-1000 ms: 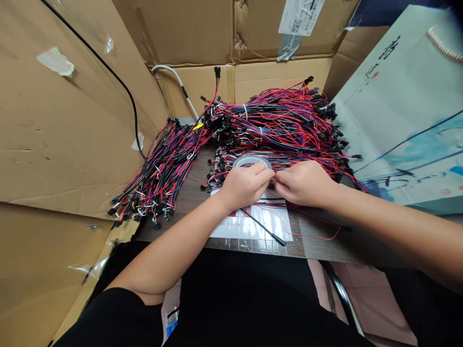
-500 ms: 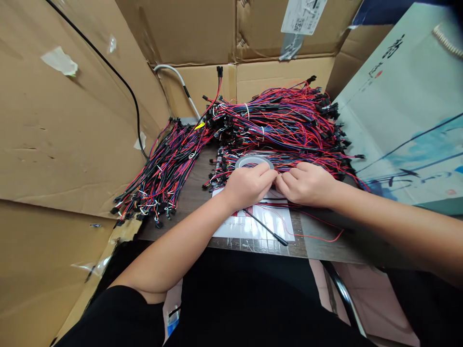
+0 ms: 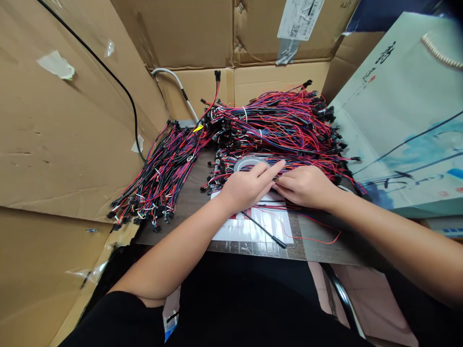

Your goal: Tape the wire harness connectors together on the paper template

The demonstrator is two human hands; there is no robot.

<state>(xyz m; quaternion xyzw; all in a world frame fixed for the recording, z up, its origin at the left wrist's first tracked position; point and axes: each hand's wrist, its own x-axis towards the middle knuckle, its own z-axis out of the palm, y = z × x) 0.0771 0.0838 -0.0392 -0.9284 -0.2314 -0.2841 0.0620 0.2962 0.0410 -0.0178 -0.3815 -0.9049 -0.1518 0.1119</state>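
Observation:
My left hand (image 3: 249, 185) and my right hand (image 3: 306, 185) meet fingertip to fingertip over a pile of wires. The left index finger points forward while its other fingers curl in a pinch. The right fingers are closed in a pinch too. What sits between the fingertips is small, dark and mostly hidden. Just behind the left hand lies a pale ring-shaped roll (image 3: 239, 164). Under the hands is a white printed sheet (image 3: 231, 233), with a thin black rod-like piece (image 3: 265, 230) across it. A thin red wire (image 3: 314, 238) trails to the right.
Bundled red, blue and black wire harnesses (image 3: 282, 118) with black connectors are heaped at the back. Another bundle (image 3: 162, 168) lies at left. Cardboard walls (image 3: 195, 33) enclose the table (image 3: 191, 212). A pale paper bag (image 3: 401, 125) stands at right.
My left index finger has stretched out forward from its curled position. The right hand stays pinched close beside the left. The whole view has shifted slightly.

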